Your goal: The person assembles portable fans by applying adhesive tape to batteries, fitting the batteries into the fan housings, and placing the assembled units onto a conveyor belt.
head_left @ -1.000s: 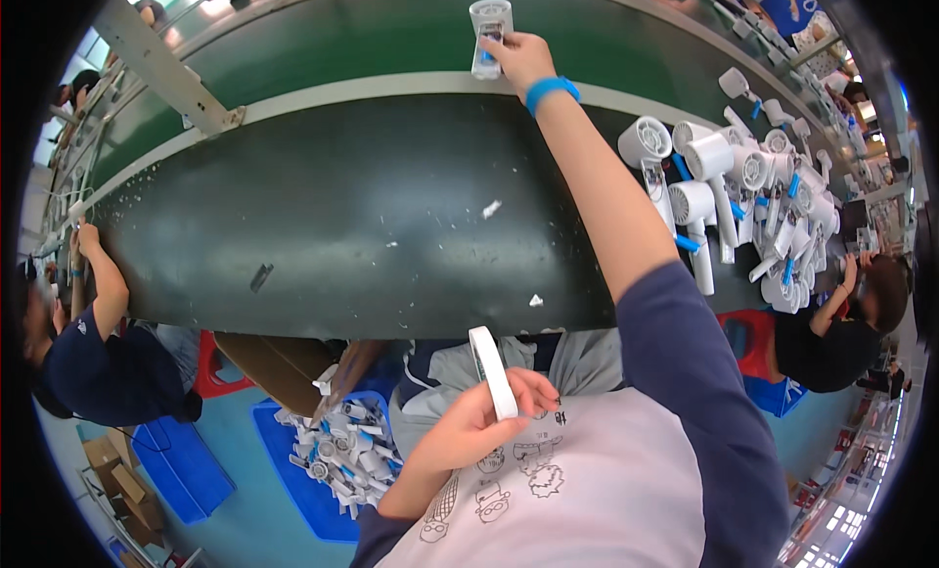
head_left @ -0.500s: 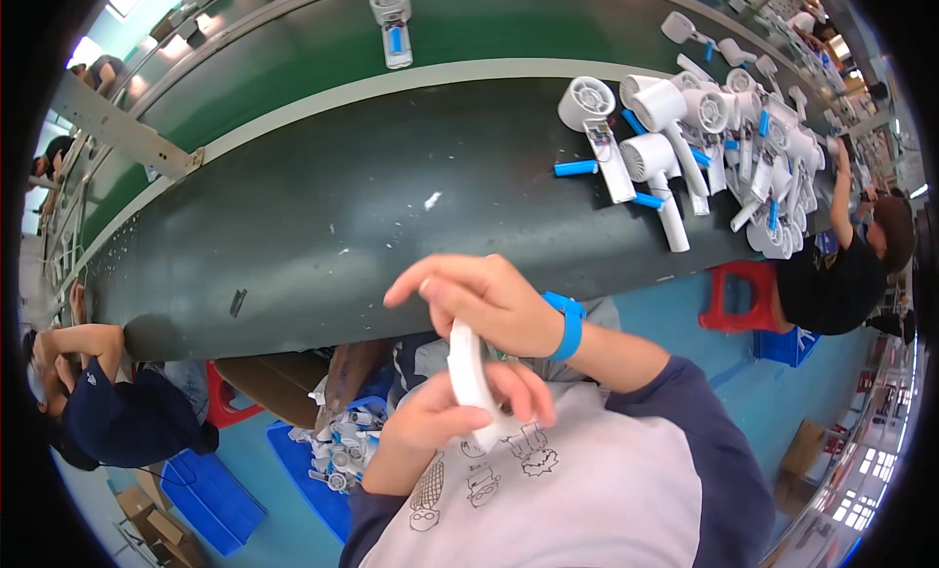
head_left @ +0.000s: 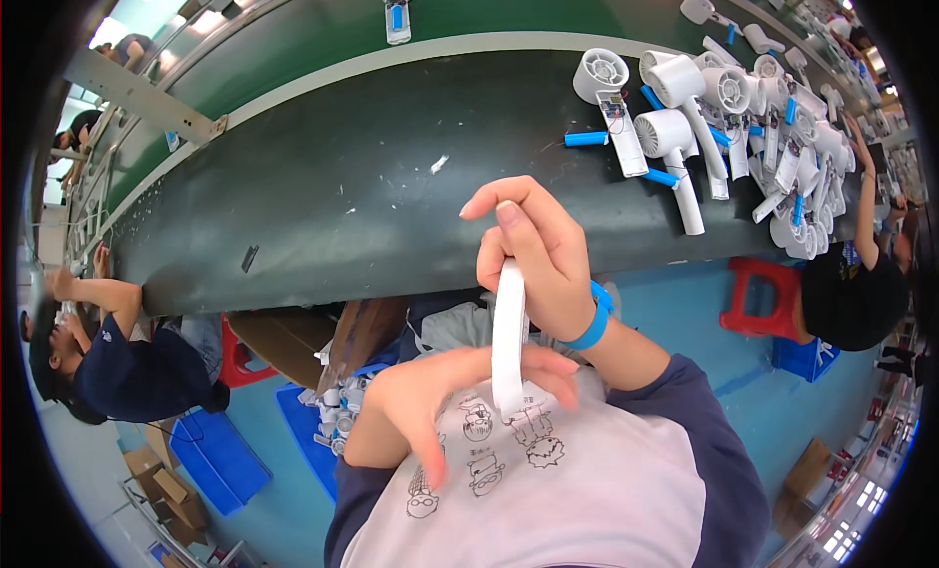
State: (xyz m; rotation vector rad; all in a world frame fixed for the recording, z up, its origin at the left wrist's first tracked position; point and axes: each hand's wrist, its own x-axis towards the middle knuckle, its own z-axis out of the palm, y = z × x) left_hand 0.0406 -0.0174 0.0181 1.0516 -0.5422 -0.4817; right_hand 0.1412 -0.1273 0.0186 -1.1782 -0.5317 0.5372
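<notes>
Above my lap, my right hand (head_left: 538, 250) closes on the upper end of a slim, curved white piece (head_left: 508, 343), seen edge-on. I cannot tell exactly what kind of part it is. The index finger of that hand juts out to the left, and a blue band circles the wrist. My left hand (head_left: 430, 392) is lower down, its thumb spread away and its fingers passing behind the white piece. Whether those fingers touch it is hidden.
White handheld fans (head_left: 729, 89) with blue cylinders lie heaped on the right of the dark work surface (head_left: 342, 206). Another fan (head_left: 396, 15) rests on the green belt (head_left: 509, 10). A blue bin (head_left: 308, 441) holds parts. Co-workers sit at both sides, near red stools (head_left: 761, 299).
My right hand has risen and moved right with the white piece, which now hangs more upright. My left hand has let go of it and spread its thumb. The whole view has shifted slightly.
</notes>
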